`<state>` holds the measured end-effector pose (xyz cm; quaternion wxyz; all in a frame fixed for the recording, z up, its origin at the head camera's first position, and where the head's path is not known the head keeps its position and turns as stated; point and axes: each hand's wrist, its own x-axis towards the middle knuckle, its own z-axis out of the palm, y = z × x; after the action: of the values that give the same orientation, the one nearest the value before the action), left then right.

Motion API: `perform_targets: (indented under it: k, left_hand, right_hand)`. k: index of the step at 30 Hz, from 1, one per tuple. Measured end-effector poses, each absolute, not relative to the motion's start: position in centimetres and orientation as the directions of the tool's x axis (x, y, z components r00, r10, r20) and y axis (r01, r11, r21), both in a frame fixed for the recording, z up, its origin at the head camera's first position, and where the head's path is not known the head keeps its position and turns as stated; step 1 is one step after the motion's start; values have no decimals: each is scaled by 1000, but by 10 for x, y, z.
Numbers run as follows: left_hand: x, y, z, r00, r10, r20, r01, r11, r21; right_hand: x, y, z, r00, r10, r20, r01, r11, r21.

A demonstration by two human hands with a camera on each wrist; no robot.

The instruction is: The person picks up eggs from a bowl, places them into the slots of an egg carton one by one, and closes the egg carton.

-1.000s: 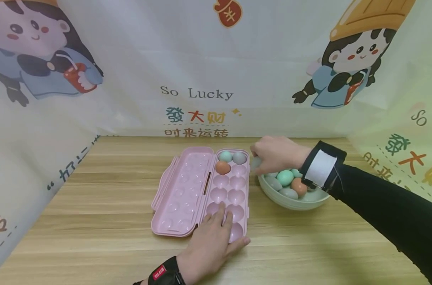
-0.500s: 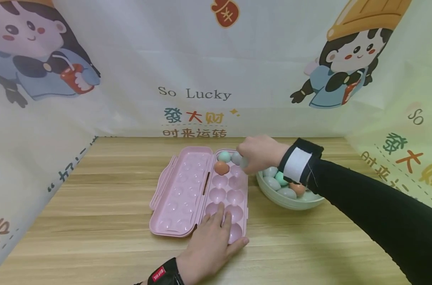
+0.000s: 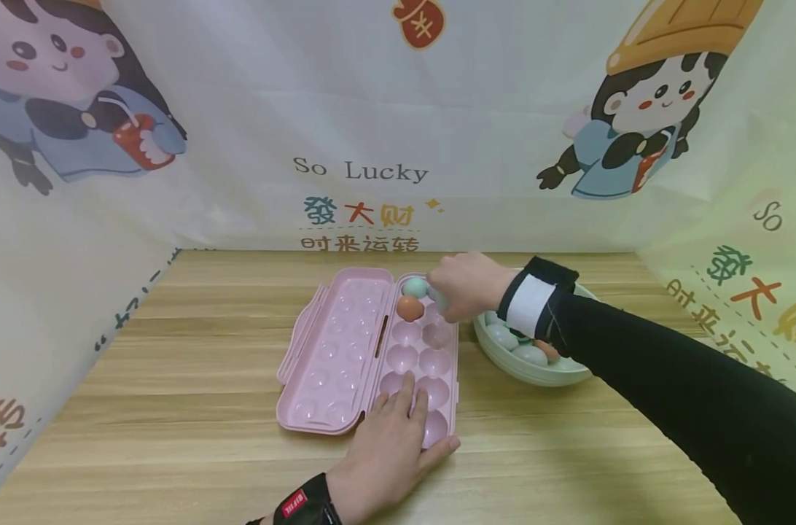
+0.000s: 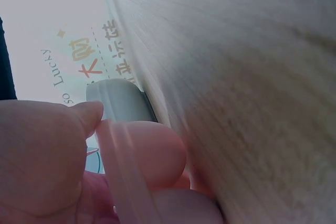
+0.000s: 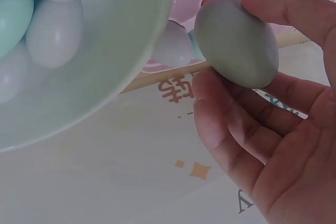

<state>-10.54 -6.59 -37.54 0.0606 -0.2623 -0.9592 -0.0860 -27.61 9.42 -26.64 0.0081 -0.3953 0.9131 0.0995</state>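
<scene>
A pink egg carton [image 3: 332, 350] lies unfolded on the table, lid to the left, cup side to the right. Its far cups bear a pale blue-green egg [image 3: 415, 287], a brown egg [image 3: 410, 308] and a grey egg [image 5: 173, 45], largely behind my right hand in the head view. My left hand [image 3: 388, 448] rests across the near cups, fingers extended, the thumb on the carton's edge. Over the right column's far cups, my right hand [image 3: 471, 283] holds a grey-green egg [image 5: 236, 43] between thumb and fingers, seen plainly in the right wrist view.
A pale green bowl [image 3: 532, 375] with several grey, green and brown eggs stands just right of the carton, partly under my right forearm. Behind the wooden table [image 3: 175, 350] hangs a printed cloth [image 3: 254, 131], which also runs along both sides.
My right hand has moved left from the bowl's rim to over the carton's far right cups, carrying the grey-green egg. My left hand has stayed on the carton.
</scene>
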Motion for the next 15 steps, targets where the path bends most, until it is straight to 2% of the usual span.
perform_targets:
  k: [8, 15]
  left_hand:
    - [-106, -66, -376, -859, 490, 149, 510, 840, 183]
    - [-105, -65, -377, -850, 497, 173, 523, 832, 182]
  right_hand:
    - [-278, 88, -270, -699, -708, -104, -711, 671, 208]
    - [-278, 85, -271, -711, -691, -135, -701, 679, 219]
